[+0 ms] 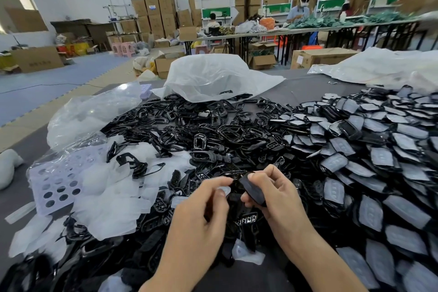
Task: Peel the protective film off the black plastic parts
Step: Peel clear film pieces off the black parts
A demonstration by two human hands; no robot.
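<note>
Above the heaped tabletop (pixel 308 87), right grip (pixel 282 194) holds one black part (pixel 253 188); left grip (pixel 201 208) pinches clear film (pixel 224 189).
Part looks light and stiff; film looks thin and limp, best taken at its edge.

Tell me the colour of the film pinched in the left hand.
Translucent whitish; the film in the left hand shows best in the head view.

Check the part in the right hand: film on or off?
Apparently off: the part looks bare black; left hand pinches the film beside it.
</note>
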